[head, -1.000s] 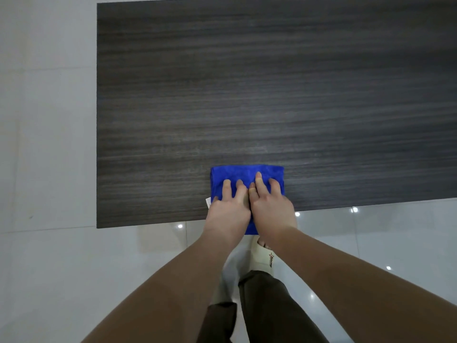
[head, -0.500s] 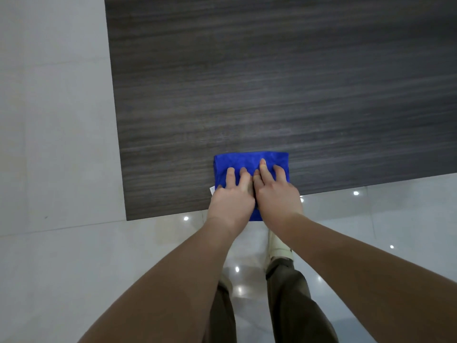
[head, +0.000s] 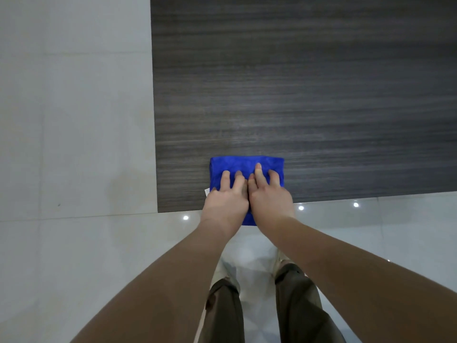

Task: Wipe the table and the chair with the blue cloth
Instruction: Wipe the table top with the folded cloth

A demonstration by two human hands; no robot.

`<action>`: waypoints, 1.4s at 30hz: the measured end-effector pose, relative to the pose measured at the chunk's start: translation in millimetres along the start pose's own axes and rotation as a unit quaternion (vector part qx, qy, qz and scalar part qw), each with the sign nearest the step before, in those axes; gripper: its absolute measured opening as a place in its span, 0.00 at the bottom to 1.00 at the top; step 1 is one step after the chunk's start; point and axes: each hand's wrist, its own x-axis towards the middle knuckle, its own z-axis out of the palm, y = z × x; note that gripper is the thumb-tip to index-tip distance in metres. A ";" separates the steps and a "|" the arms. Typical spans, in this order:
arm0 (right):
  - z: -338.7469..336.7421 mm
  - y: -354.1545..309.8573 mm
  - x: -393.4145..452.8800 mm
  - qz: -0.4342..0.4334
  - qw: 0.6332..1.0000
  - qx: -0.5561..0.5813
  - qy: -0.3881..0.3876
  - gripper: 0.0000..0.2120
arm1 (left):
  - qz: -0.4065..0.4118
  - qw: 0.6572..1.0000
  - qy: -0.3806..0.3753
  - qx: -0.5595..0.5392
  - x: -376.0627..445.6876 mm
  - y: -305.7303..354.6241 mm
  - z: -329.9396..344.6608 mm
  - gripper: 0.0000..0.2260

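Left hand (head: 226, 206) and right hand (head: 269, 203) press flat, side by side, on the cloth (head: 237, 165), spreading pressure for wiping the counter (head: 296, 95) beyond them.

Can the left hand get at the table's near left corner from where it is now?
Probably yes: the left hand presses the blue cloth near the table's front edge, and only bare tabletop lies between it and that corner.
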 end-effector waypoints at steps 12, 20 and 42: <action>-4.7 -67.8 7.7 -0.020 1.000 -0.006 -0.001 0.34 | -0.010 1.000 -0.012 -0.012 -30.1 -62.1 10.1 0.32; -10.0 -101.2 15.3 -0.035 0.999 -0.013 0.000 0.33 | -0.032 0.999 -0.021 -0.022 -44.2 -92.5 16.4 0.32; -29.0 -125.5 43.6 -0.052 0.998 0.041 -0.003 0.33 | -0.072 0.997 -0.026 -0.005 -43.1 -126.8 3.1 0.32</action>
